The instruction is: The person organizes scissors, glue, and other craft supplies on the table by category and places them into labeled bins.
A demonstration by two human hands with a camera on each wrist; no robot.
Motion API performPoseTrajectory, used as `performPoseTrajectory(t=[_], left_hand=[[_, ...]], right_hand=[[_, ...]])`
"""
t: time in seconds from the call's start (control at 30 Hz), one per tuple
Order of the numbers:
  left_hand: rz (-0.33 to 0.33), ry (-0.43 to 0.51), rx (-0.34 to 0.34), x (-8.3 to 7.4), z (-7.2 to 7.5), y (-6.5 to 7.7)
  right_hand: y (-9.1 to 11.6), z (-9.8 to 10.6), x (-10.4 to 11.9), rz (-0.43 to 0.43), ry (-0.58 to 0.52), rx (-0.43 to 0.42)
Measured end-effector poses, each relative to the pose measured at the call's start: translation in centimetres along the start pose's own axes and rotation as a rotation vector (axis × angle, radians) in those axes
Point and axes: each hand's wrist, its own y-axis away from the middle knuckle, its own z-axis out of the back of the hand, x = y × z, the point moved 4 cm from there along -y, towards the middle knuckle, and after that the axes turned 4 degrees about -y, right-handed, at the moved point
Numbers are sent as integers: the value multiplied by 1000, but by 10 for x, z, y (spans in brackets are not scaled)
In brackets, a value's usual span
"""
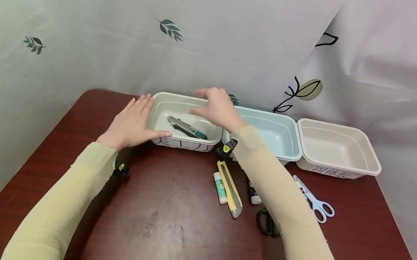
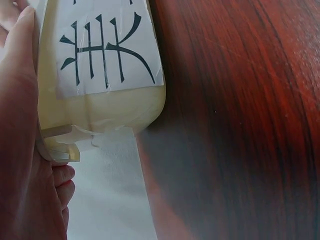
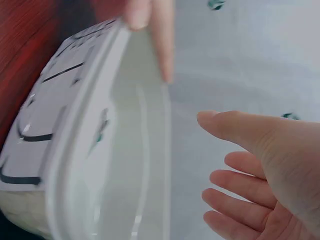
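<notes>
My right hand (image 1: pixel 220 108) hangs empty over the leftmost box (image 1: pixel 164 107), thumb and fingers apart.
My left hand (image 1: pixel 130 125) lies straight-fingered against its left end, thumb at the front rim; utility knives (image 1: pixel 186 128) lie inside, and a yellow cutter (image 1: pixel 229 190) rests on the table (image 1: pixel 154 225), beside a glue stick (image 1: pixel 219 187).

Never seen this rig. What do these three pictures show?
No machine: the left grip is a person's bare hand, resting against the whitish tray, and the right grip is the other, over that tray, holding nothing. The wide picture is from a head-worn camera; the others, from left and right wrist cameras. The whitish tray contains utility knives; beside it stand a light blue tray and a beige tray. On the table lie a yellow utility knife, a green glue stick, light blue scissors and dark scissors.
</notes>
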Motion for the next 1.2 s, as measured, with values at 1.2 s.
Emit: performPoseTrajectory(t=[1.2], left_hand=[[-3,15,-15,0,0,0]], right_hand=[[126,70,-2,-61,-84,-97]])
